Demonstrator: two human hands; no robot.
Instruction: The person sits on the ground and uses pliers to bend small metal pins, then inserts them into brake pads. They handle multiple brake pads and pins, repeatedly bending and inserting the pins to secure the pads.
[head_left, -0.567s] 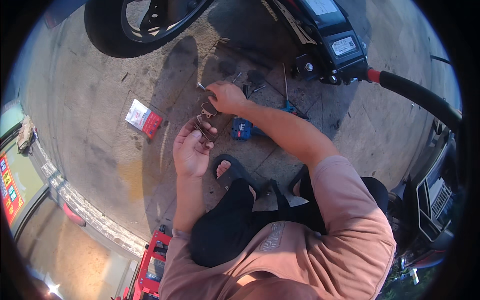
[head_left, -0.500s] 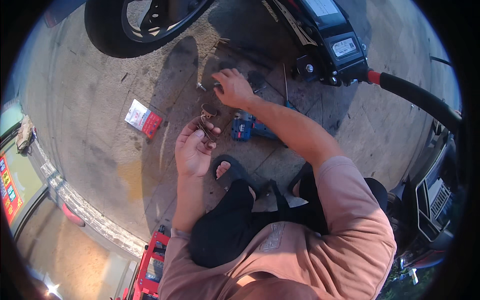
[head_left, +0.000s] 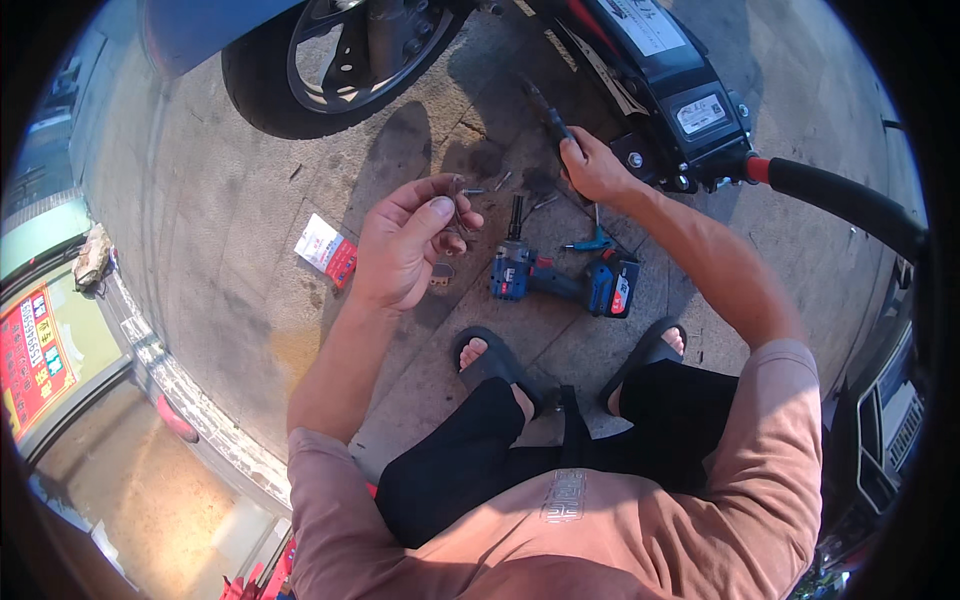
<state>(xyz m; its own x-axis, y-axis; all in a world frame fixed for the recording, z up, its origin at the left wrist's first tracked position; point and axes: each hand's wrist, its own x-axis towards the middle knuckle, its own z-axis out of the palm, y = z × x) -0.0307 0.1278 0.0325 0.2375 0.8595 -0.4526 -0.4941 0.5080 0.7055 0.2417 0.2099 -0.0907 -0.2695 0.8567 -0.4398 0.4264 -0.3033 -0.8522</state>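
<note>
Raised in front of me, my left hand (head_left: 418, 240) pinches a small, thin, bent metal piece (head_left: 459, 212) between thumb and fingers. Its exact kind is unclear. A small brake pad (head_left: 440, 273) lies on the paving just below that hand, and a loose bolt (head_left: 474, 191) is beside its fingertips. To the right, my right hand (head_left: 596, 168) is wrapped round a long, dark, slim tool (head_left: 546, 108) that points up and away; its tip is hard to make out. Near both hands on the ground lie a blue cordless impact wrench (head_left: 562, 283) and a blue-handled hex key (head_left: 592, 241).
A scooter wheel (head_left: 330, 80) stands at the far left. At the right is a dark vehicle part (head_left: 690, 110) with a black grip bar (head_left: 835, 195). A red and white packet (head_left: 326, 250) lies to the left, and my sandalled feet (head_left: 492, 362) are near.
My right hand has moved from over the bolts to the right and now grips the dark tool. My left hand has risen slightly, still pinching the thin piece. The view has shifted.
</note>
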